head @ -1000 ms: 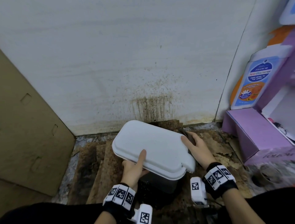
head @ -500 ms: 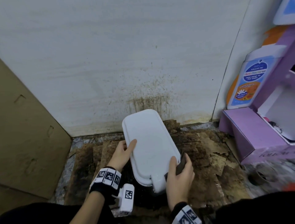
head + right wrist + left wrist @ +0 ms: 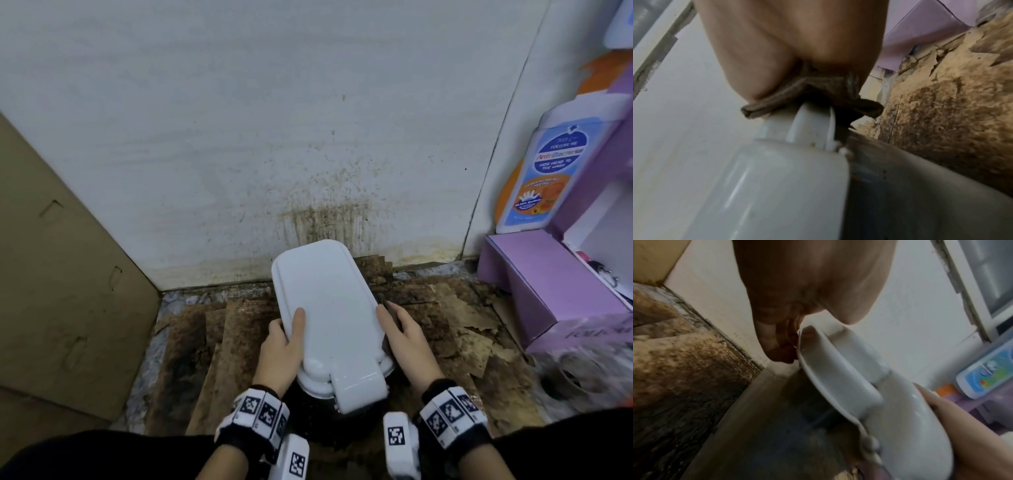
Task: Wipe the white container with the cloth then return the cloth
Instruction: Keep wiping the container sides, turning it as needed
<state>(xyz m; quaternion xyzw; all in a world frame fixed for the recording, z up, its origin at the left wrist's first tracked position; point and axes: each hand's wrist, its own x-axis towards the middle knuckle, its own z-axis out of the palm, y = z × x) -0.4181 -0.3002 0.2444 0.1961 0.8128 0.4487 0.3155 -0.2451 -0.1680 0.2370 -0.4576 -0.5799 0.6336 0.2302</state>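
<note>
Stained, peeling cardboard sheets [image 3: 219, 346] cover the floor in the head view, at the foot of a pale wall [image 3: 239, 120] spattered brown low down. On them stands the white container [image 3: 329, 308], lid closed, its latch tab toward the person. The left hand [image 3: 281, 346] grips the lid's left edge, thumb lying on top. The right hand [image 3: 409, 339] lies along the right edge with something dark under its fingers. A purple carton [image 3: 548, 281] and a blue-labelled wash bottle [image 3: 544, 171] stand well to the right; a leaning cardboard panel [image 3: 61, 281] fills the left.

From the left wrist view, the left hand's fingers [image 3: 777, 344] curl under the lid rim while the thumb passes over it, so they are clamped on the container, steadying it.

From the right wrist view, the dark thing proves to be the cloth [image 3: 809, 97], a brownish-grey folded rag pinched between thumb and fingers and pressed onto the lid's edge rim just beyond the latch.

Judging from this, wiping is under way along the right rim. The lid top looks fairly clean, though specks remain near the latch hinge. The grey body looks unwiped, and returning the cloth is yet to come; its resting place cannot be made out.
</note>
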